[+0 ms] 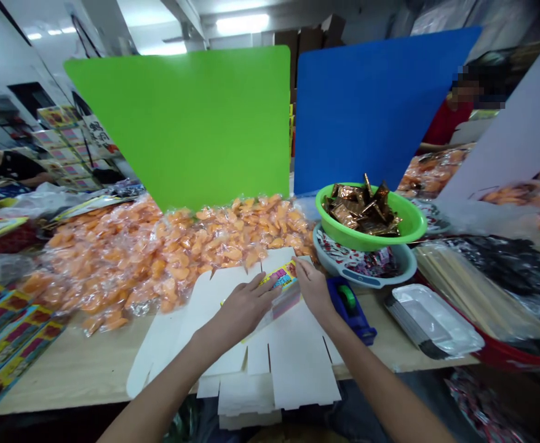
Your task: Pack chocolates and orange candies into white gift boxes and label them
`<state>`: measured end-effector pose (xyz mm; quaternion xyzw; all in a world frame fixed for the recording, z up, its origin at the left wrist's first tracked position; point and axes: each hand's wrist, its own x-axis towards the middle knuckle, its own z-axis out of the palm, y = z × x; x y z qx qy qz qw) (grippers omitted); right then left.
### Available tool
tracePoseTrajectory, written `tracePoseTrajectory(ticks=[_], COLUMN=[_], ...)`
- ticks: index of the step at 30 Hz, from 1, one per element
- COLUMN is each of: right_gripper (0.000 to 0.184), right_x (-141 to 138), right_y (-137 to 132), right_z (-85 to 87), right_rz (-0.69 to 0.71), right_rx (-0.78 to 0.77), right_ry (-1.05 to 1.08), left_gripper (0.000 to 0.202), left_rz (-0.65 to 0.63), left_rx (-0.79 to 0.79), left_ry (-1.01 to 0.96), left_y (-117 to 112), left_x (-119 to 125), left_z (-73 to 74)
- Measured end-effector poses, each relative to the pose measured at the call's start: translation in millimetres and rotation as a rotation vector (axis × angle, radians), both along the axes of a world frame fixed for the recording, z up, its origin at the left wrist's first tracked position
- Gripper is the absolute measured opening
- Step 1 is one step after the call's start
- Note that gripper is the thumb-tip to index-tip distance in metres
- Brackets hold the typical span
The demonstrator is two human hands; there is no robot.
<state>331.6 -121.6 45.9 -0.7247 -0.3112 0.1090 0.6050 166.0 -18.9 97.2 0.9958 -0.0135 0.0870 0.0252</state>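
Observation:
A flat, unfolded white cardboard box (293,357) lies on the table edge in front of me, with more flat blanks under it. On it rests a small clear packet with a yellow and pink label (283,278). My left hand (242,307) presses flat on the packet's left side, fingers stretched out. My right hand (310,284) pinches the packet's right end with its fingertips.
A heap of orange snack packets (159,252) fills the table behind. At the right stand a green bowl (412,224) of brown wrapped sweets, a grey bowl (403,261), a blue tape dispenser (350,307), stacked white trays (436,317). Green (196,117) and blue (371,104) dividers stand behind. Other people sit beyond.

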Motion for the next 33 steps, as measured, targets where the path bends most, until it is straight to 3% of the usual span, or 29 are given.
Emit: tracePoseTrajectory(ticks=[2,5,8,12,15,24,33], right_gripper=[0.043,0.036,0.031,0.034,0.037,0.038,0.036], right_x=[1.2,10.4,20.9,25.6,26.8,16.3,-20.9], right_y=[-16.0,-64.4,-123.7,-166.6,-165.7,-157.3,-166.5], right_z=[4.4,2.5,-18.4,-58.2,-73.0,-73.7,-106.4], right_rz=[0.000,-0.111,-0.295,-0.326,-0.289,-0.413,-0.464], right_rx=[0.018,-0.053,-0.293,-0.521,-0.471,-0.093,0.068], right_ry=[-0.015,-0.197,-0.423,-0.361,-0.222,0.074,0.336], left_gripper=[0.038,0.038,0.039,0.039,0.038,0.037,0.037], left_rz=[0.005,0.036,0.033,0.033,0.026,0.044,0.046], left_rx=[-0.010,-0.034,-0.058,-0.077,-0.097,-0.079,-0.072], left_ry=[-0.016,-0.067,-0.067,-0.077,-0.100,-0.101,-0.104], left_y=[3.6,8.8,11.4,11.3,10.9,9.3,11.2], left_x=[2.3,3.1,2.8,3.2,4.1,5.0,6.6], left_z=[-4.4,-10.5,-11.0,-8.3,-7.7,-7.5,-8.5])
